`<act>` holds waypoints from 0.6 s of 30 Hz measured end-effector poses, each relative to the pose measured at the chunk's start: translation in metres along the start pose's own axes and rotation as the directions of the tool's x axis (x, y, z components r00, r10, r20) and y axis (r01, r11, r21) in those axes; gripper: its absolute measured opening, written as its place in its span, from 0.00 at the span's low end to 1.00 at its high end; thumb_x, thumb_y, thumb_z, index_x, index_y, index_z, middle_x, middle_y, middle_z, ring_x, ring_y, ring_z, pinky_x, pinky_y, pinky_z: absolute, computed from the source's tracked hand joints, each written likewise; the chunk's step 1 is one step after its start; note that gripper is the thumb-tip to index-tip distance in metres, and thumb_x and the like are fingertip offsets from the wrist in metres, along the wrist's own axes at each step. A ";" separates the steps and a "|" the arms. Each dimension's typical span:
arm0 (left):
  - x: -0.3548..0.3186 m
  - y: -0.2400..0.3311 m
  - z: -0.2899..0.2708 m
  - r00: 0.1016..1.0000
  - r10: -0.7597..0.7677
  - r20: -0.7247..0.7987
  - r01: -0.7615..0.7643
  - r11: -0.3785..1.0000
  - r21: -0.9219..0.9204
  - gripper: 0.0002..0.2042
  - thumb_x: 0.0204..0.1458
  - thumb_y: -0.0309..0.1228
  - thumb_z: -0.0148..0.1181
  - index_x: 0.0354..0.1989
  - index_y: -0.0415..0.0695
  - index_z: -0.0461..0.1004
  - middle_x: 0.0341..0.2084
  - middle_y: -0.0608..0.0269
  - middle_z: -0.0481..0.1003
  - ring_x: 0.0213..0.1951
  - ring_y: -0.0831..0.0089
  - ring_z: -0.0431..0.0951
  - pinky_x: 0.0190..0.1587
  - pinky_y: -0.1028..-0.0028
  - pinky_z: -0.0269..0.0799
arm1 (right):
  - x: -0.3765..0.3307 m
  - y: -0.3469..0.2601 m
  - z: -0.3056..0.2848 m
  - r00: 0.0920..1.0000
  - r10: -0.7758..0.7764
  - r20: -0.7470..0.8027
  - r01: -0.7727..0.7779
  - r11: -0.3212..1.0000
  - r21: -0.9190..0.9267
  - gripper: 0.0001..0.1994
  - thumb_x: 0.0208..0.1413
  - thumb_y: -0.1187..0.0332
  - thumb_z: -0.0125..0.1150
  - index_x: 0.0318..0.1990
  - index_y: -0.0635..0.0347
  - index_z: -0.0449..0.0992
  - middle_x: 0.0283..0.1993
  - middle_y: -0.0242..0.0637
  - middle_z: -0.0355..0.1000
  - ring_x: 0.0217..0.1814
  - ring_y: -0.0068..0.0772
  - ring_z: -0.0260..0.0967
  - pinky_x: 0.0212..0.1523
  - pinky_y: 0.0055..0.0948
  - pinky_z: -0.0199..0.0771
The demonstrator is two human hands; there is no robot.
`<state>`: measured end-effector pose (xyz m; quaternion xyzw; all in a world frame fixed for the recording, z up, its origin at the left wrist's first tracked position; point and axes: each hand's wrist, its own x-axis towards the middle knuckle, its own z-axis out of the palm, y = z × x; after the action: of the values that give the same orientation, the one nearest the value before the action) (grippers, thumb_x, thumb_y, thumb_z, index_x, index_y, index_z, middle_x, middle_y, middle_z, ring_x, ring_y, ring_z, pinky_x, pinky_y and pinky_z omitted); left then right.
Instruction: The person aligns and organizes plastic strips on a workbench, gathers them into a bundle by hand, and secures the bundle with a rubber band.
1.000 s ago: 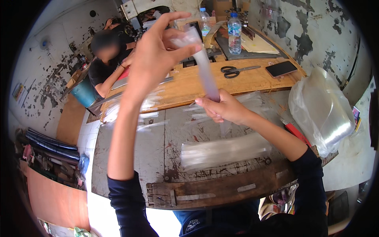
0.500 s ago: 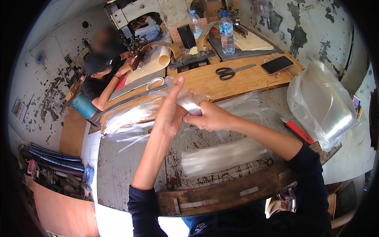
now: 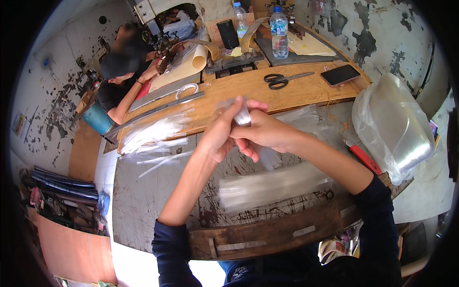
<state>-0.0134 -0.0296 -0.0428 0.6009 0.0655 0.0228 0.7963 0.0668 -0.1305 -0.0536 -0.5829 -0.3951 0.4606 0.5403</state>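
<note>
**Clear Sleeve Held Between Both Hands Above the Counter**

The narrow clear plastic sleeve (image 3: pixel 242 116) was held in mid-air above the worn grey metal counter (image 3: pixel 143 191), roughly over its centre. Its visible part ran upright with a slight tilt, the top end blurred above the fingertips and the lower part hidden behind the palms. How far it continued below the hands could not be determined.

The left hand (image 3: pixel 221 135) gripped the sleeve from the left side, its fingers (image 3: pixel 232 109) extended upward along the long axis and pressed against the plastic. The right hand (image 3: pixel 264 133) closed on it from the right, fingers (image 3: pixel 258 104) curled over the top and pinching the sleeve against the left hand. Both hands touched the sleeve and each other; neither was nearer.

Just below the hands, a flat stack of long clear plastic sleeves (image 3: pixel 275 186) lay on the counter with its long axis running left to right, crosswise to the held sleeve. A looser scatter of clear sleeves (image 3: pixel 153 134) lay to the left, at the edge of the wooden board (image 3: pixel 296 88). A large bundle of clear plastic film (image 3: pixel 394 126) stood to the right, well apart. Black-handled scissors (image 3: pixel 282 80) lay on the board beyond the hands.
</note>
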 end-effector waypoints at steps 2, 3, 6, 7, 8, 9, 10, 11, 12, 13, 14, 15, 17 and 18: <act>0.000 0.002 0.006 0.974 0.147 -0.171 -0.155 0.987 -0.035 0.20 0.58 0.47 0.38 0.40 0.41 0.67 0.26 0.64 0.71 0.32 0.74 0.73 0.35 0.78 0.68 | 0.001 0.005 0.003 0.998 -0.053 0.044 0.050 0.997 0.062 0.14 0.54 0.63 0.52 0.21 0.62 0.64 0.14 0.31 0.62 0.12 0.21 0.60 0.12 0.20 0.63; 0.000 0.003 0.004 0.941 0.266 -0.210 -0.282 0.958 -0.049 0.18 0.59 0.45 0.39 0.40 0.42 0.66 0.25 0.66 0.68 0.29 0.76 0.70 0.34 0.78 0.67 | 0.002 0.008 0.004 0.997 -0.059 0.048 0.056 0.997 0.060 0.14 0.54 0.63 0.52 0.21 0.62 0.64 0.14 0.31 0.62 0.12 0.21 0.60 0.12 0.20 0.63; 0.002 0.009 -0.001 0.865 0.447 -0.226 -0.474 0.877 -0.079 0.13 0.59 0.41 0.41 0.42 0.44 0.63 0.22 0.71 0.60 0.24 0.82 0.63 0.29 0.81 0.62 | 0.008 0.026 0.000 0.987 -0.056 0.152 0.057 0.998 -0.007 0.22 0.57 0.52 0.47 0.18 0.60 0.64 0.15 0.30 0.63 0.14 0.20 0.62 0.19 0.20 0.66; 0.002 0.010 -0.002 0.832 0.514 -0.209 -0.541 0.835 -0.102 0.12 0.59 0.39 0.41 0.43 0.45 0.62 0.19 0.73 0.55 0.22 0.84 0.58 0.27 0.82 0.58 | 0.012 0.031 -0.001 0.987 -0.058 0.148 0.059 0.998 -0.004 0.22 0.57 0.52 0.47 0.18 0.60 0.64 0.15 0.30 0.63 0.14 0.20 0.62 0.19 0.20 0.66; 0.000 0.010 -0.001 0.820 0.539 -0.195 -0.563 0.820 -0.101 0.10 0.60 0.38 0.40 0.43 0.46 0.62 0.19 0.74 0.55 0.20 0.85 0.53 0.23 0.84 0.52 | 0.015 0.034 -0.001 0.977 -0.111 0.183 0.120 0.992 -0.040 0.22 0.58 0.52 0.46 0.18 0.60 0.65 0.16 0.31 0.64 0.16 0.21 0.63 0.20 0.20 0.66; -0.002 0.010 0.002 0.820 0.537 -0.197 -0.562 0.821 -0.098 0.10 0.60 0.38 0.40 0.43 0.46 0.62 0.19 0.74 0.55 0.20 0.85 0.53 0.23 0.84 0.52 | 0.018 0.038 0.000 0.962 -0.161 0.221 0.181 0.981 -0.072 0.23 0.58 0.52 0.45 0.19 0.60 0.66 0.17 0.32 0.66 0.17 0.21 0.64 0.21 0.20 0.66; -0.004 0.010 0.004 0.816 0.543 -0.200 -0.565 0.821 -0.077 0.10 0.60 0.38 0.40 0.43 0.47 0.62 0.19 0.74 0.54 0.19 0.86 0.52 0.22 0.84 0.50 | 0.019 0.042 0.003 0.961 -0.162 0.223 0.182 0.981 -0.069 0.23 0.58 0.52 0.45 0.19 0.60 0.66 0.17 0.32 0.66 0.17 0.21 0.64 0.21 0.20 0.66; -0.004 0.010 0.007 0.812 0.549 -0.198 -0.569 0.820 -0.061 0.09 0.60 0.38 0.40 0.42 0.48 0.62 0.18 0.75 0.54 0.19 0.86 0.51 0.21 0.85 0.48 | 0.019 0.047 0.004 0.953 -0.157 0.259 0.171 0.985 -0.031 0.23 0.59 0.53 0.44 0.19 0.61 0.67 0.18 0.33 0.67 0.17 0.22 0.65 0.23 0.20 0.66; -0.005 0.013 0.007 0.813 0.548 -0.196 -0.568 0.820 -0.064 0.09 0.60 0.38 0.40 0.42 0.48 0.62 0.18 0.75 0.54 0.19 0.86 0.51 0.21 0.85 0.48 | 0.019 0.050 0.005 0.943 -0.153 0.294 0.158 0.987 0.006 0.22 0.59 0.53 0.43 0.20 0.61 0.68 0.19 0.34 0.68 0.18 0.23 0.66 0.25 0.20 0.66; -0.005 0.017 0.006 0.755 0.627 -0.191 -0.643 0.765 -0.029 0.09 0.60 0.38 0.40 0.41 0.47 0.62 0.18 0.74 0.55 0.18 0.86 0.51 0.19 0.85 0.48 | 0.020 0.054 0.004 0.944 -0.151 0.292 0.156 0.988 0.005 0.22 0.59 0.53 0.43 0.20 0.61 0.68 0.19 0.34 0.68 0.18 0.23 0.66 0.25 0.20 0.66; -0.006 0.021 0.004 0.689 0.701 -0.183 -0.712 0.702 0.008 0.09 0.60 0.38 0.39 0.40 0.47 0.62 0.17 0.73 0.55 0.16 0.86 0.51 0.17 0.86 0.47 | 0.021 0.056 0.005 0.941 -0.139 0.309 0.156 0.987 -0.033 0.22 0.59 0.54 0.44 0.21 0.62 0.69 0.20 0.33 0.68 0.20 0.24 0.67 0.27 0.20 0.67; -0.008 0.023 0.004 0.689 0.701 -0.183 -0.712 0.702 0.008 0.09 0.60 0.38 0.39 0.40 0.47 0.62 0.17 0.73 0.55 0.16 0.86 0.51 0.17 0.86 0.47 | 0.022 0.058 0.005 0.937 -0.126 0.325 0.157 0.985 -0.071 0.22 0.59 0.54 0.45 0.22 0.62 0.71 0.21 0.33 0.69 0.22 0.24 0.68 0.29 0.21 0.67; -0.012 0.028 0.004 0.634 0.764 -0.115 -0.769 0.639 0.006 0.09 0.61 0.38 0.38 0.39 0.47 0.61 0.15 0.74 0.54 0.15 0.87 0.50 0.16 0.85 0.45 | 0.022 0.056 0.004 0.923 -0.160 0.350 0.226 0.961 -0.157 0.21 0.58 0.54 0.46 0.23 0.62 0.71 0.22 0.33 0.69 0.24 0.24 0.68 0.30 0.21 0.67; -0.012 0.026 0.006 0.634 0.764 -0.121 -0.766 0.642 0.044 0.10 0.61 0.39 0.37 0.37 0.47 0.61 0.15 0.74 0.53 0.14 0.87 0.48 0.14 0.84 0.43 | 0.023 0.056 0.004 0.906 -0.192 0.377 0.296 0.925 -0.238 0.21 0.58 0.54 0.48 0.24 0.63 0.72 0.22 0.32 0.69 0.26 0.24 0.68 0.31 0.22 0.67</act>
<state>-0.0235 -0.0294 -0.0150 0.5647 -0.1440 0.3966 0.7093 0.0664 -0.1132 -0.1118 -0.5107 -0.6177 0.4211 0.4246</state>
